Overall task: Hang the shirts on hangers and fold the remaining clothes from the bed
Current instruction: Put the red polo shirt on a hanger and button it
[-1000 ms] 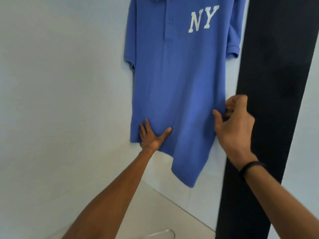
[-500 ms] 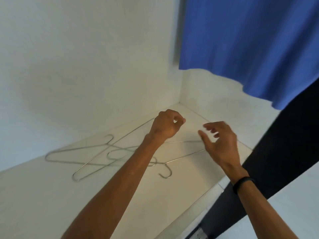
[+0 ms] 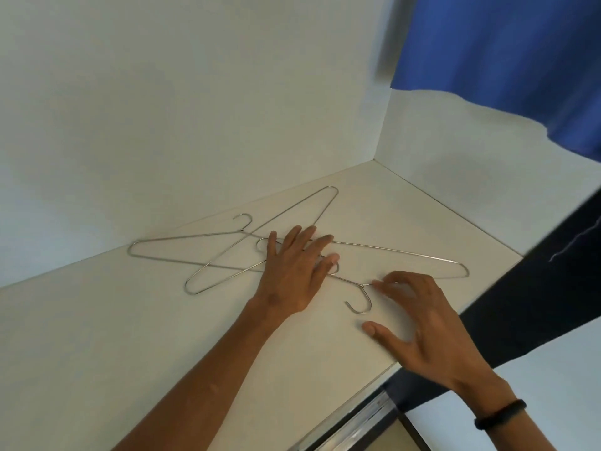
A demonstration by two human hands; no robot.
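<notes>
We look into a white corner where two smooth matte walls meet above a flat, pale shelf (image 3: 113, 336), its surface plain and faintly sheened. At the near right a metal track (image 3: 354, 421) edges the shelf, and a dark panel (image 3: 536, 288) runs diagonally behind it.

On the shelf lie thin wire hangers of bright silvery metal, crossed over one another in a loose tangle. The left hanger (image 3: 169, 239) is a long narrow triangle with its small hook turned up toward the far wall. A second hanger (image 3: 266, 222) slants across it, one rounded shoulder pointing far, the other near left. The right hanger (image 3: 406, 252) stretches to the right, its curved hook (image 3: 359, 302) lying nearest us.

Our left hand (image 3: 292, 275) lies flat with fingers straight and spread, pressing on the crossing wires at the middle of the tangle. Our right hand (image 3: 422, 323) is wide apart, its fingers gently bent, fingertips touching the wire at the neck just above that near hook, thumb resting on the shelf; it grips nothing. A black band (image 3: 499, 415) circles that wrist.

At the upper right hangs a blue shirt (image 3: 504, 60) of soft knit cloth, its hem wavy above the shelf.
</notes>
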